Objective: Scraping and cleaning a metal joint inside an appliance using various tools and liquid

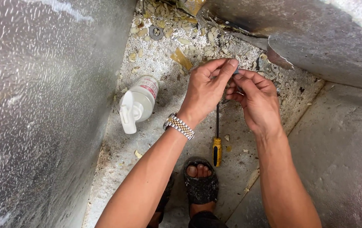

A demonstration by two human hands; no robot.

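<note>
While both hands meet mid-frame, the left hand (206, 90) and right hand (254, 99) pinch a small grey piece (235, 71) together; white plastic spray bottle (138, 103) lies at 9 o'clock, yellow-handled screwdriver (217, 139) at 6.

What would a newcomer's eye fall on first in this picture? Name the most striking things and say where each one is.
First come the two bare hands at the centre: the left hand and right hand meet fingertip to fingertip, pinching a small grey piece too small to identify. On the gritty floor to their left lies a white spray bottle on its side. Below the hands lies a yellow-handled screwdriver, just ahead of a dark sandal.
</note>
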